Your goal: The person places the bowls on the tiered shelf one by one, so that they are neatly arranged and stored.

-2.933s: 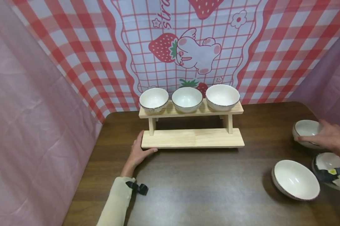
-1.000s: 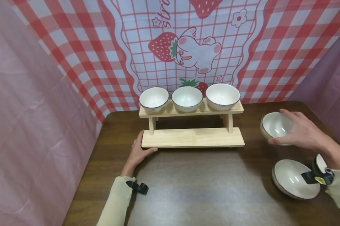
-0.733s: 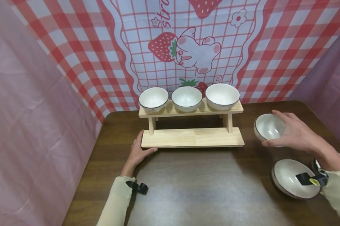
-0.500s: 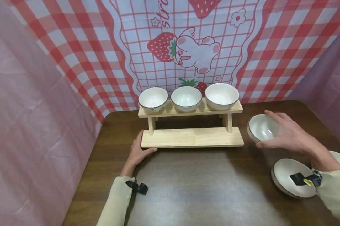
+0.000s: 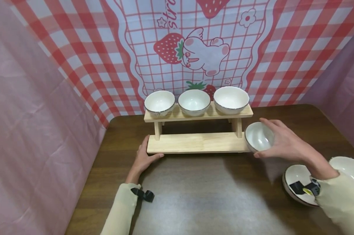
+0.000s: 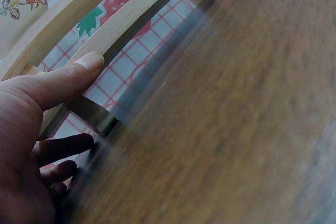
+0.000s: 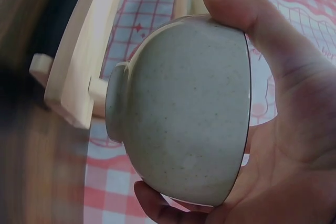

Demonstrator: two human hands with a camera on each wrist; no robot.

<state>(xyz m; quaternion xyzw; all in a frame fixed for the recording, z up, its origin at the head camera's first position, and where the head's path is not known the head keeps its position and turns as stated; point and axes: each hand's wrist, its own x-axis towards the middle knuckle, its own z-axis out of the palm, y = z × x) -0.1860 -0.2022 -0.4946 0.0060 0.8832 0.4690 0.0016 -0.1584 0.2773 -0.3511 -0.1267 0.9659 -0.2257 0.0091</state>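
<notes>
A small white bowl with a thin dark rim (image 5: 258, 137) is held by my right hand (image 5: 285, 143), thumb and fingers on opposite sides of its rim. The bowl is tilted, beside the right end of the two-tier wooden stand (image 5: 194, 143). In the right wrist view its speckled outer wall (image 7: 189, 108) and foot face the stand. My left hand (image 5: 143, 160) holds the left end of the stand's lower board, thumb along the front edge; in the left wrist view the thumb lies on the wood (image 6: 63, 80). Three white bowls stand on the upper board: left (image 5: 160, 102), middle (image 5: 194, 101), right (image 5: 231, 99).
On the brown table (image 5: 194, 195) at the right are a white bowl (image 5: 294, 176), partly covered by my right wrist strap, and another white bowl (image 5: 347, 168) partly behind the sleeve. A red-checked cloth (image 5: 100, 62) hangs behind the stand, with pink curtains at both sides.
My right hand has taken the bowl from the table's far right and carried it left to the stand's right end. My left hand and the stand have stayed in place.
</notes>
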